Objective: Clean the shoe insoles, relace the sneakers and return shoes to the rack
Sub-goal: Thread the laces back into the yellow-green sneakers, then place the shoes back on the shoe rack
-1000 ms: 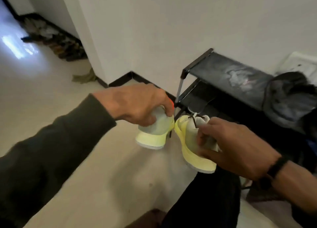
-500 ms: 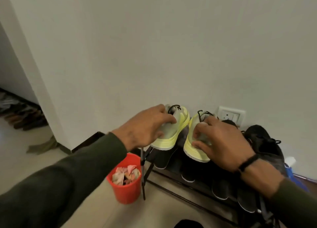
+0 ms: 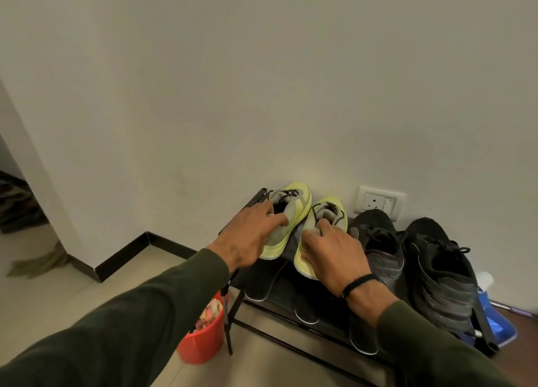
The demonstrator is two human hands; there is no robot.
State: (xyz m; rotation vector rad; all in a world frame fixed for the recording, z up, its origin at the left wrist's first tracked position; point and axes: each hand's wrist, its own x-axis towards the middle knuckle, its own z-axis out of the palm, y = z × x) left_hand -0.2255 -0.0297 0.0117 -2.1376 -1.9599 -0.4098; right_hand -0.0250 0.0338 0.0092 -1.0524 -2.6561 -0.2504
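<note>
Two yellow-green sneakers with dark laces sit side by side at the left end of the black shoe rack's (image 3: 228,325) top shelf, toes toward the wall. My left hand (image 3: 247,232) grips the heel and collar of the left sneaker (image 3: 298,200). My right hand (image 3: 329,251) holds the right sneaker (image 3: 334,210) at its heel, fingers curled into the collar. Both soles appear to rest on the shelf.
Two black sneakers (image 3: 381,241) (image 3: 436,270) fill the shelf to the right. Several dark insoles (image 3: 262,282) lie on the lower shelf. A red bucket (image 3: 201,343) of scraps stands by the rack's left leg. A wall socket (image 3: 378,202) and a blue object (image 3: 497,322) lie right.
My hands carried both yellow-green sneakers from mid-air over the floor up to the rack and set them down on the top shelf. The view swung toward the wall.
</note>
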